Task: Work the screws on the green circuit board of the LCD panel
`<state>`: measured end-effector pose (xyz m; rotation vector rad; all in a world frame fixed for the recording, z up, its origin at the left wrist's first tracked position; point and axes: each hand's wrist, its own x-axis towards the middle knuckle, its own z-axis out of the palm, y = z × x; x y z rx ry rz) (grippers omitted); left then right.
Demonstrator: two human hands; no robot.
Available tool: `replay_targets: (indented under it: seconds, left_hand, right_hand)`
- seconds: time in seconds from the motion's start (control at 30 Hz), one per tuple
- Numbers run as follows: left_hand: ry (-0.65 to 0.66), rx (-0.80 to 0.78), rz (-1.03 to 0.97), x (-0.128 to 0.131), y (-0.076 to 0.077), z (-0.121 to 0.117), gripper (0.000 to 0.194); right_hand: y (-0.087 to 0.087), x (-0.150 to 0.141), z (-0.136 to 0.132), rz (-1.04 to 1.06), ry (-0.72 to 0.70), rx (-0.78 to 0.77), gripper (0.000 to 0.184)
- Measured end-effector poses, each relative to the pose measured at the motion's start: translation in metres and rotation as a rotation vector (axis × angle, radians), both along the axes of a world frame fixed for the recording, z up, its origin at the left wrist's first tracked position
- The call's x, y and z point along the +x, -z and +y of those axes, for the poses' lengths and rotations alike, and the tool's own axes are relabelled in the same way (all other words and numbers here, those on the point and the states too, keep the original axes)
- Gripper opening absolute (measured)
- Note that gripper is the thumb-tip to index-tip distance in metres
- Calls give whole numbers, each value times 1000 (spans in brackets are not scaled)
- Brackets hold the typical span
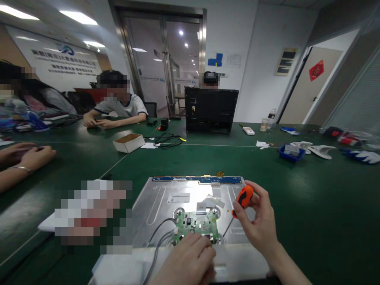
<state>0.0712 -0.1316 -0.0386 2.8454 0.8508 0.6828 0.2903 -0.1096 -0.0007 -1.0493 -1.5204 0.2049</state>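
My right hand grips the orange and black handle of a screwdriver. Its thin shaft slants down to the lower right corner of a green circuit board, by a round metal mount. My left hand is curled at the board's lower edge, fingers pressed together; what they hold, if anything, is hidden. The board sits on a flat silver metal panel, with dark cables running from its left side. Along the panel's far edge lies a narrow blue circuit strip.
On the green table stand an open cardboard box, a coiled black cable and a black monitor housing. A blue tray lies right. Another person's hands are at left; more people sit behind.
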Motion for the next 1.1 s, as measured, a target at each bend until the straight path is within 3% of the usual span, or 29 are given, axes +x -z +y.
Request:
replay_targets:
  seconds: [0.07,0.17,0.33,0.53,0.97,1.1]
  left_hand:
    - [56,123,-46,2,12,-4,10]
    - [92,255,-83,7,22,-6,33]
    - [41,387,-69,13,29,-7,39]
    - [17,433,17,9,34,-9,38]
    - [20,454,9,7,34,-8,47]
    - [13,448,23,5,36,-8,35]
  right_hand:
    - [-11,-4,6,-63,-81,26,46]
    - [-22,-14,19,-79,-183,36,40]
    - [-12,-25,37,-11,-224,-39,31]
    - [9,-23,36,153,-144,-85,38]
    - [19,-26,33,128,-115,-77,39]
    - [23,-27,32,120,-113,-86,39]
